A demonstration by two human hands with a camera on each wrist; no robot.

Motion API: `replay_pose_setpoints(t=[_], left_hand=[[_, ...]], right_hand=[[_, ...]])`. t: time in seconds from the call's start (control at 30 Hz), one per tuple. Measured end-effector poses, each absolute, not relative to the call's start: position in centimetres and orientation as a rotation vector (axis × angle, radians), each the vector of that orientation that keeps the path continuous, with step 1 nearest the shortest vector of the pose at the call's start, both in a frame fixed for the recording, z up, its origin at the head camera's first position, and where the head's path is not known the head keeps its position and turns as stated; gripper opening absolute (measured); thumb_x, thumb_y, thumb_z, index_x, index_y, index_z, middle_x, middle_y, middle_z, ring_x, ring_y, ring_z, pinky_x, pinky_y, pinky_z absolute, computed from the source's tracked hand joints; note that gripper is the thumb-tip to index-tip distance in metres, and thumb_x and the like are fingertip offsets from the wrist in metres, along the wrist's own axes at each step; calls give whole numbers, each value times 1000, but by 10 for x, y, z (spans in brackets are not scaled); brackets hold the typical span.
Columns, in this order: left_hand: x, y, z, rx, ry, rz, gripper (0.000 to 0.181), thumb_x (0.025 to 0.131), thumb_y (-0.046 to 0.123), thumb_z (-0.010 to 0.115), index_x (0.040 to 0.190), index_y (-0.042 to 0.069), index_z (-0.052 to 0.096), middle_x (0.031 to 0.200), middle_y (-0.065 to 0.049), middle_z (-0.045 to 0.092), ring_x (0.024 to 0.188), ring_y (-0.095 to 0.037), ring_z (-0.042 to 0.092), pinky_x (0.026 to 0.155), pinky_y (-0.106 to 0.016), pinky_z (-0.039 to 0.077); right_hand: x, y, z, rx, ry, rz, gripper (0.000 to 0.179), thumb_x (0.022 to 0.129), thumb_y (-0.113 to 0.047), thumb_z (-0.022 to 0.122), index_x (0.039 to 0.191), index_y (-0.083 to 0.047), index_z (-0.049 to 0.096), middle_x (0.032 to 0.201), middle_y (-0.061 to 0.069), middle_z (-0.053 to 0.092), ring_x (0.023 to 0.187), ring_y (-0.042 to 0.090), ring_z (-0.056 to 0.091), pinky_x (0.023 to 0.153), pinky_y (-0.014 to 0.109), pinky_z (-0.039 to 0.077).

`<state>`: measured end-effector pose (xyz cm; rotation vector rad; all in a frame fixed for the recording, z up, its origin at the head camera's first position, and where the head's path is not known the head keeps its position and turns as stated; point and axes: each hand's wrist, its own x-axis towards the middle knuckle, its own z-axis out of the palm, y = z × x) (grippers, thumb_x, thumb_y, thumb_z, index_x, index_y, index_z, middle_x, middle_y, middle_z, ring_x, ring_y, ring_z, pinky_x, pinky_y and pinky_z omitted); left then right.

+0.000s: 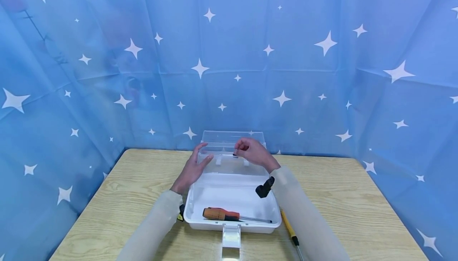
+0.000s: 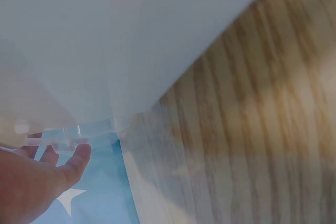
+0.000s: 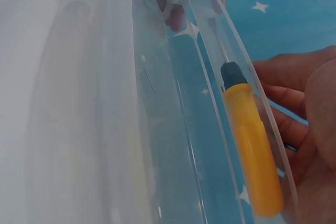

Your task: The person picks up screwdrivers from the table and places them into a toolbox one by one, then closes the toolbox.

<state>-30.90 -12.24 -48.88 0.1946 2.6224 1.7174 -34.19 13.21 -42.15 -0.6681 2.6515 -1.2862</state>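
Observation:
A white toolbox stands with its clear lid raised at the back. My left hand grips the lid's left side, thumb in front; in the left wrist view its thumb and fingers straddle clear plastic. At the lid's upper right, my right hand has curled fingers and pinches a small screwdriver with a yellow handle and dark collar. Only its dark part shows from above, the handle being hidden by the hand. In the right wrist view it lies along the lid's clear compartment.
Inside the toolbox, along its front wall, lie screwdrivers with orange and red handles. A yellow-handled tool rests on the wooden table to the right. A black-and-yellow object sits left of the box. Behind hangs a blue star-patterned curtain.

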Motion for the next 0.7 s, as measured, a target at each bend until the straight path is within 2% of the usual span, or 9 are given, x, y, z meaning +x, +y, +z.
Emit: replay_pose_setpoints(t=[0.43, 0.7], left_hand=[[-309, -122, -489, 198, 2617, 1721, 68, 90, 69, 53, 148, 45, 27, 164, -3, 19, 145, -40, 30, 106, -68, 35], [-308, -123, -488, 214, 2609, 1736, 76, 87, 74, 53, 151, 40, 28, 164, -4, 18, 145, -40, 30, 107, -68, 34]], right_hand=[[-341, 133, -422, -654, 2696, -1300, 6, 97, -15, 64, 102, -11, 65, 92, 4, 63, 83, 22, 57, 76, 35, 49], [-341, 134, -422, -676, 2691, -1309, 13, 97, -15, 64, 106, -6, 66, 93, 4, 63, 85, 22, 56, 75, 34, 49]])
